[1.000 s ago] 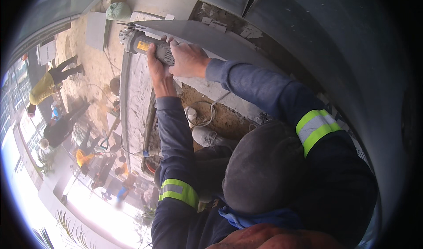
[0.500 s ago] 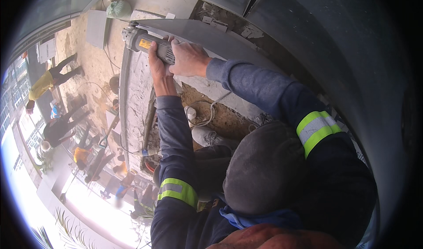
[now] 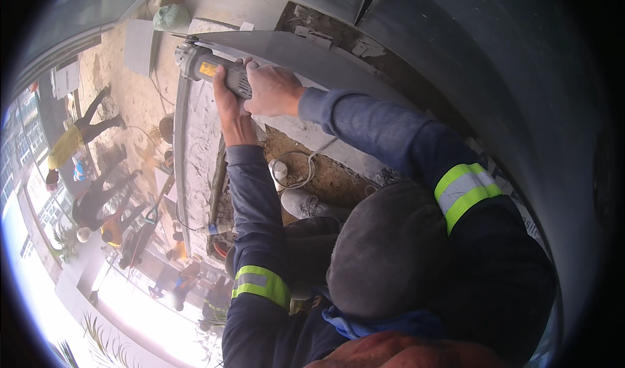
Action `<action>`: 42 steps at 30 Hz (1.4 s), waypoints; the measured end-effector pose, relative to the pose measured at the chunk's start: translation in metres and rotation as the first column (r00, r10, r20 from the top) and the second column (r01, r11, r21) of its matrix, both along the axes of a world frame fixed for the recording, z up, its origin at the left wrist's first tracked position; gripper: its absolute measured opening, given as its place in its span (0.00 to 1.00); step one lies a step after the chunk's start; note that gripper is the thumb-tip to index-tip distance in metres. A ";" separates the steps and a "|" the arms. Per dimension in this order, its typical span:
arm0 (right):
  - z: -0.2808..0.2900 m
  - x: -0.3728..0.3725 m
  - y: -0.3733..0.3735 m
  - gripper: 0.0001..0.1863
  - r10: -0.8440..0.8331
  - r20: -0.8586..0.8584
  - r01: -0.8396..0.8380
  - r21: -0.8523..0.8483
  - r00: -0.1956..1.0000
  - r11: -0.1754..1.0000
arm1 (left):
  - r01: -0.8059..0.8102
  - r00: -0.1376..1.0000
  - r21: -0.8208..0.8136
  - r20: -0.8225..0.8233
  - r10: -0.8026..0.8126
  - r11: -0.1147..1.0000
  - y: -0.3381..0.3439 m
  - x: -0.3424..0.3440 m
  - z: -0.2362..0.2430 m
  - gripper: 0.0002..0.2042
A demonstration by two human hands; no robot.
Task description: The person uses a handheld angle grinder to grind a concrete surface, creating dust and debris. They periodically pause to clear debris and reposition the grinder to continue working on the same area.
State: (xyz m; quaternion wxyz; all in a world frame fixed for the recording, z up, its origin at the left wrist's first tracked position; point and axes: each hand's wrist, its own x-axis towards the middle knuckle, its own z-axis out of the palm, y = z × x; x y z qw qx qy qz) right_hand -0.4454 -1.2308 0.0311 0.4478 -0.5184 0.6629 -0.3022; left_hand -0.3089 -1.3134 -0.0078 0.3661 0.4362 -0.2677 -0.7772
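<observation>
- The left hand (image 3: 228,101) and the right hand (image 3: 273,89) both grip one grinder (image 3: 211,68), a grey tool with a yellow patch on its body.
- Left fingers are wrapped tight around the underside of the grinder's body, thumb side up; nothing else is in that hand.
- Right fingers (image 3: 255,65) are curled over the top of the body, just behind the left hand; the two hands touch.
- The grinder lies tilted, its head pointing up and to the left, at the top end of a long grey slab (image 3: 195,153).
- Its head sits at the slab's upper corner, where a flat grey panel (image 3: 293,49) meets it; whether the disc touches either cannot be told.
- A white cord (image 3: 299,169) loops on the dirt floor (image 3: 332,179) beside the slab, below the forearms.
- A green sack (image 3: 170,18) rests beyond the grinder, near the far wall.
- Other people (image 3: 78,140) stand well apart, far to the left.
</observation>
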 end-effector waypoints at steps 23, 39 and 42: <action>-0.002 -0.005 0.001 0.49 -0.007 0.016 0.007 0.012 1.000 1.000 | 0.021 0.998 0.053 0.062 -0.024 0.998 -0.005 0.003 -0.008 0.23; 0.005 -0.014 0.006 0.51 -0.006 0.040 0.004 0.038 0.999 0.999 | 0.030 0.993 0.084 0.115 -0.039 0.996 0.001 -0.004 -0.001 0.26; 0.002 -0.014 0.004 0.51 -0.010 0.056 0.008 0.044 0.998 0.999 | 0.041 0.989 0.087 0.136 -0.052 0.995 -0.001 -0.005 0.000 0.26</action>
